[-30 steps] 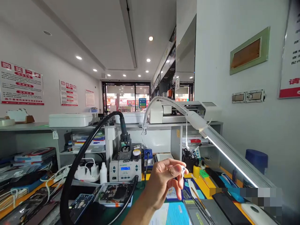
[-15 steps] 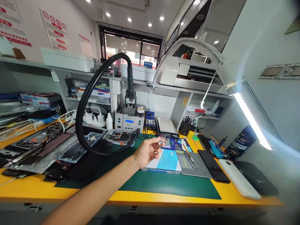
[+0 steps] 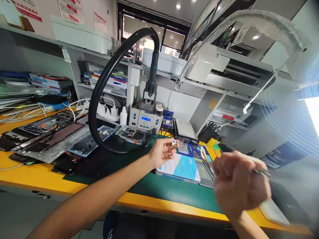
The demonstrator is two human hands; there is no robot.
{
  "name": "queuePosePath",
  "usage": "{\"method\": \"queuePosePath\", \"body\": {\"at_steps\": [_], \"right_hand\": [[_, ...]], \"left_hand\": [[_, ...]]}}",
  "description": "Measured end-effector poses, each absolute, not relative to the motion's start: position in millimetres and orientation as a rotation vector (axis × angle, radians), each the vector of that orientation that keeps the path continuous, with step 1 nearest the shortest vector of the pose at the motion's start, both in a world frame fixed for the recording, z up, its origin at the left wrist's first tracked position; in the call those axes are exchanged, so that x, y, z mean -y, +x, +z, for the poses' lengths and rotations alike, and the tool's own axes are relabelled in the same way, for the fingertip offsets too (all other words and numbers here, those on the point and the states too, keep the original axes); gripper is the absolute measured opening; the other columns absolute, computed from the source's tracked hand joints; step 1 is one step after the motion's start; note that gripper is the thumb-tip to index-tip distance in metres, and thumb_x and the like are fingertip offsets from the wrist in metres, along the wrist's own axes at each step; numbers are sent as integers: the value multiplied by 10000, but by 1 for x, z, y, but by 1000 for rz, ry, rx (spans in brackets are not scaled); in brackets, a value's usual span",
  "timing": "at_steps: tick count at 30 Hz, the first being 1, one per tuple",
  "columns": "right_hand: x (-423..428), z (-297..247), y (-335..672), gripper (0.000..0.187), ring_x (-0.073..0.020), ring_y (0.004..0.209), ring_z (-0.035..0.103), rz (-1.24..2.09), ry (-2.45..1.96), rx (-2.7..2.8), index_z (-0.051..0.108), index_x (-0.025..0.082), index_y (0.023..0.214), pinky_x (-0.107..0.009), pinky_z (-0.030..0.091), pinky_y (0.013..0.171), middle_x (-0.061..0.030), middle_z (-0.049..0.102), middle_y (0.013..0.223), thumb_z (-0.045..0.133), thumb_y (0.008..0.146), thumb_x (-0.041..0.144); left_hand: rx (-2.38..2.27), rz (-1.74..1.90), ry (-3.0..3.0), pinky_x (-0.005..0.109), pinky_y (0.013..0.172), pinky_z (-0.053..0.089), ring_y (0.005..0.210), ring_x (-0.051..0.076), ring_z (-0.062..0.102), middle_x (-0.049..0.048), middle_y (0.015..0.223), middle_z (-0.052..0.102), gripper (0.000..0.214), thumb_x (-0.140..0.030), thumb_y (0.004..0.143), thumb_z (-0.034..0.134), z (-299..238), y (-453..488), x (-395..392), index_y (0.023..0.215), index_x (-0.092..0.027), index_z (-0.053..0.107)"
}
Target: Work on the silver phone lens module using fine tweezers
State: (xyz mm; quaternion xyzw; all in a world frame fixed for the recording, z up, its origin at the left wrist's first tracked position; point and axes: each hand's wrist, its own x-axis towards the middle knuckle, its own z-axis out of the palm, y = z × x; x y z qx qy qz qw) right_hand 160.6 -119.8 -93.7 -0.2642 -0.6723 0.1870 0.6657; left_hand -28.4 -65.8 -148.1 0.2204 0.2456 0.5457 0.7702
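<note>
1. At the far left, a stack of books and flat boxes (image 3: 48, 81) sits behind tangled white cables (image 3: 47, 109).
2. Next, an opened smartphone (image 3: 46, 123) lies beside a sheet of bubble wrap (image 3: 41, 151); a blue-framed phone chassis (image 3: 86, 144) rests just to the right.
3. A thick black hose (image 3: 92, 113) loops up and over to a handpiece (image 3: 154, 68), which stands upright in its cradle above a hot-air rework station (image 3: 139, 122) with a lit blue display.
4. A white squeeze bottle (image 3: 123, 117) stands just left of that station; an exposed phone circuit board (image 3: 136, 135) lies in front.
5. Near the middle, the left hand (image 3: 161, 154) is raised over the green mat (image 3: 149, 186), thumb and fingers pinching a small silvery metal part (image 3: 174, 143) at their tips.
6. Just right of that hand, a blue-and-white flat case (image 3: 183, 167) lies on the mat, with slim hand tools (image 3: 207, 162) beside it.
7. At the right, the right hand (image 3: 240, 181), blurred, is curled around a slim metal tool (image 3: 263, 172), only one end showing.
8. Beyond it, a bright lamp (image 3: 311, 111) glares at the edge.
</note>
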Motion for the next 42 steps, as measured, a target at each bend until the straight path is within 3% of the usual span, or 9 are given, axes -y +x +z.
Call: {"method": "queuePosePath", "body": {"at_steps": [4, 7, 11, 16, 19, 24, 31, 37, 42], "right_hand": [[66, -107, 150, 252, -76, 493, 548, 631, -567, 1429, 662, 149, 943, -206, 477, 454, 46, 627, 735, 618, 1030, 382], [38, -113, 142, 330, -60, 416, 462, 759, -564, 1411, 639, 157, 852, -196, 419, 412, 82, 551, 626, 591, 1038, 425], [29, -128, 141, 385, -129, 619, 644, 739, -580, 1332, 659, 158, 849, -284, 549, 590, 24, 654, 739, 573, 1031, 485], [46, -146, 146, 419, -98, 466, 546, 658, -645, 1302, 721, 146, 937, -240, 475, 455, 54, 587, 617, 509, 1064, 485], [59, -148, 148, 407, -152, 536, 654, 594, -646, 1286, 755, 166, 898, -318, 532, 467, -31, 705, 806, 550, 1044, 487], [68, -144, 149, 182, -212, 620, 724, 573, -619, 1348, 785, 211, 1023, -413, 591, 527, -18, 733, 872, 643, 1020, 325], [67, -142, 154, 224, -155, 640, 729, 501, -620, 1550, 777, 193, 1061, -367, 556, 529, 9, 736, 858, 562, 1048, 128], [69, -141, 154, 227, -128, 604, 705, 497, -701, 1545, 766, 169, 956, -324, 546, 480, 3, 721, 852, 561, 1047, 131], [71, -138, 151, 236, -143, 603, 703, 633, -618, 1522, 767, 156, 987, -321, 562, 464, 4, 714, 804, 541, 1046, 120]], "left_hand": [[-495, 1182, 462, 351, 724, 606, 858, 183, 695, 71, 1104, 694, 282, -346, 986, 652, -150, -34, 65, 1191, -152, 649], [-452, 1187, 462, 251, 563, 546, 667, 117, 634, 25, 939, 682, 230, -349, 997, 636, -148, -39, 67, 1102, -145, 656], [-429, 1204, 444, 196, 434, 470, 562, 86, 564, 24, 842, 644, 196, -283, 971, 627, -143, -42, 70, 1008, -101, 687], [-430, 1204, 405, 203, 404, 495, 537, 89, 542, 36, 834, 609, 210, -296, 949, 638, -138, -40, 75, 964, -100, 712], [-433, 1195, 396, 201, 399, 506, 535, 95, 541, 41, 837, 605, 237, -318, 982, 596, -137, -36, 77, 995, -114, 716], [-468, 1178, 404, 191, 406, 525, 570, 103, 568, 49, 864, 606, 236, -300, 982, 593, -136, -34, 81, 1035, -117, 733], [-460, 1097, 455, 176, 430, 538, 488, 93, 592, 42, 761, 640, 206, -286, 925, 680, -131, -33, 89, 1010, -111, 748], [-474, 1091, 484, 175, 432, 548, 494, 99, 596, 39, 724, 655, 188, -220, 933, 655, -132, -31, 93, 1050, -118, 761], [-505, 1095, 469, 173, 434, 558, 517, 98, 592, 44, 724, 655, 198, -242, 897, 719, -133, -30, 93, 1037, -119, 786]]}}
